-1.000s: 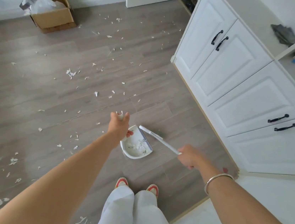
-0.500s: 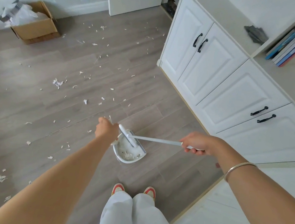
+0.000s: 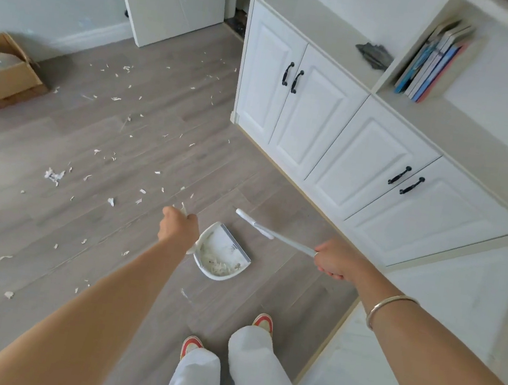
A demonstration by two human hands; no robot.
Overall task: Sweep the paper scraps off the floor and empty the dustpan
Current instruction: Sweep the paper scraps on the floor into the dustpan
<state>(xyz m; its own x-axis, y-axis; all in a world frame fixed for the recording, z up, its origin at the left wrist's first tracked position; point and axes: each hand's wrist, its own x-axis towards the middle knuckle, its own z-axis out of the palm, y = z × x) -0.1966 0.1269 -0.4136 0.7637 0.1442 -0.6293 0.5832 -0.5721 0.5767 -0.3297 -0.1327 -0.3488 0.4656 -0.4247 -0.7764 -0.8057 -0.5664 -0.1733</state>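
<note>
While scraps (image 3: 54,175) litter the floor (image 3: 123,150), two hands grip one dustpan (image 3: 222,254), one broom (image 3: 276,237).

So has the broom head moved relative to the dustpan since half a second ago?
Yes. The broom head was over the dustpan tray then; now it sits off the tray's open edge, toward the white cabinets, held by the right hand.
</note>
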